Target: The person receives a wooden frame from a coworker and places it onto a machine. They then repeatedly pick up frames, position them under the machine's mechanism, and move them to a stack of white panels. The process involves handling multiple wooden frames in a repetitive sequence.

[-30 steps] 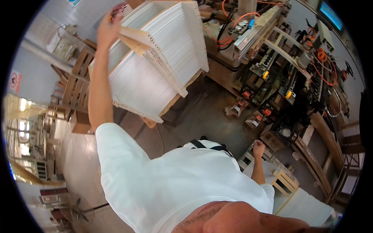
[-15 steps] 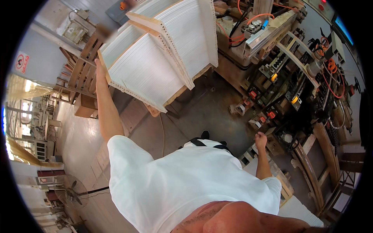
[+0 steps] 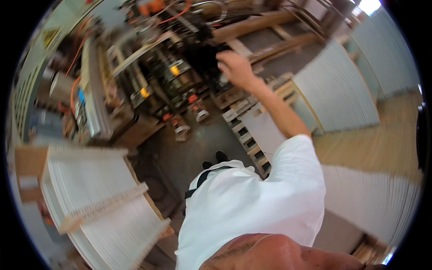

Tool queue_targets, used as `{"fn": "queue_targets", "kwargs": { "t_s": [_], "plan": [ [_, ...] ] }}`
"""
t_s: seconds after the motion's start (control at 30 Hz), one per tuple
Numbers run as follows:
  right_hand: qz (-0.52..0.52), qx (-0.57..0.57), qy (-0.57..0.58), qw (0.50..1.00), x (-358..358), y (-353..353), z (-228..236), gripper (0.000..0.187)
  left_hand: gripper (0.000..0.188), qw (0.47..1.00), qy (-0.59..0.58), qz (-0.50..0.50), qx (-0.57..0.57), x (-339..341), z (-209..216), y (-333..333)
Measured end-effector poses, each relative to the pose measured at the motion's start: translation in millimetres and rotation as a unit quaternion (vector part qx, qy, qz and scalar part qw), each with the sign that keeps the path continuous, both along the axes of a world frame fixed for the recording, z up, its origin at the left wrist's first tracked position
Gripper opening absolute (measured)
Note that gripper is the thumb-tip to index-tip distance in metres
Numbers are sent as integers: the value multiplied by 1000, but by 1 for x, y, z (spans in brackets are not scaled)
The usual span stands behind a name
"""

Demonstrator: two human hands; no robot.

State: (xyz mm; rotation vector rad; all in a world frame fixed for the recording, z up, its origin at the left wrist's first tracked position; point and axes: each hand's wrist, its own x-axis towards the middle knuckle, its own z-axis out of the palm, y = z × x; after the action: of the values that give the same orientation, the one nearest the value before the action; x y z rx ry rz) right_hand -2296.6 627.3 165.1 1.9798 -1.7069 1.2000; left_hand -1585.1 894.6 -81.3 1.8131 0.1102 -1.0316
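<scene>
My right hand point(image 3: 236, 67) is raised at arm's length in front of the dark machine point(image 3: 180, 67) at the top middle. Its fingers look loosely curled, and motion blur hides whether they hold anything. My left hand is out of view. A tall stack of white sheets point(image 3: 90, 189) stands at the lower left, away from both hands. A pale wooden strip point(image 3: 103, 207) lies across its top. My white shirt fills the lower middle and my dark shoes point(image 3: 216, 159) show on the grey floor.
More white sheet stacks stand at the right point(image 3: 342, 90) and lower right point(image 3: 373, 198). A wooden pallet point(image 3: 252, 135) lies under my right arm. Machinery with orange cables and yellow parts lines the upper left.
The view has swung round, so the stack my left hand touched now sits at the lower left. My left hand has gone out of view. My right arm has risen toward the machine.
</scene>
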Motion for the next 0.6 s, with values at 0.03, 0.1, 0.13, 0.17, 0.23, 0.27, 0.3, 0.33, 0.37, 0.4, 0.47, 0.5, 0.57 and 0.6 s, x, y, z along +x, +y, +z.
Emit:
{"fn": "queue_targets", "kwargs": {
  "t_s": [0.03, 0.1, 0.13, 0.17, 0.23, 0.27, 0.3, 0.33, 0.37, 0.4, 0.47, 0.5, 0.57, 0.6],
  "plan": [
    [-49, -41, 73, 995, -30, 5, 36, 26, 41, 992, 36, -100, 62, -22, -25, -9],
    [-199, -104, 204, 953, -100, 23, 92, 28, 37, 943, 87, -291, 135, -60, -57, -41],
    [-242, -119, 262, 927, -145, 36, 113, 30, 35, 915, 93, -367, 140, -73, -67, -63],
    [-340, -70, 285, 893, -162, 55, 141, 30, 34, 896, 91, -417, 125, -85, -72, -83],
    [-511, 79, 269, 812, -224, 110, 177, 29, 30, 872, 66, -481, 54, -107, -78, -142],
    [-555, 120, 270, 778, -251, 145, 177, 23, 29, 874, 44, -483, 18, -120, -64, -173],
    [-595, 185, 213, 753, -249, 170, 181, 21, 27, 896, 2, -444, -13, -131, -53, -191],
    [-643, 298, 181, 682, -294, 217, 168, 26, 25, 899, -12, -438, -24, -142, -44, -222],
    [-683, 293, 116, 659, -284, 226, 160, 31, 25, 899, -29, -435, -36, -140, -35, -235],
    [-657, 388, 15, 646, -293, 256, 155, 41, 23, 895, -42, -442, -36, -140, -35, -251],
    [-689, 357, -16, 630, -309, 312, 119, 51, 21, 885, -18, -462, -52, -153, -34, -271],
    [-674, 315, 45, 667, -313, 332, 111, 49, 22, 883, -23, -466, -42, -171, -27, -272],
    [-648, 257, 30, 716, -321, 351, 103, 52, 23, 864, -3, -502, -47, -198, -23, -278],
    [-649, 269, 19, 711, -323, 352, 108, 51, 25, 852, -41, -521, -22, -220, -16, -278]
  ]
}}
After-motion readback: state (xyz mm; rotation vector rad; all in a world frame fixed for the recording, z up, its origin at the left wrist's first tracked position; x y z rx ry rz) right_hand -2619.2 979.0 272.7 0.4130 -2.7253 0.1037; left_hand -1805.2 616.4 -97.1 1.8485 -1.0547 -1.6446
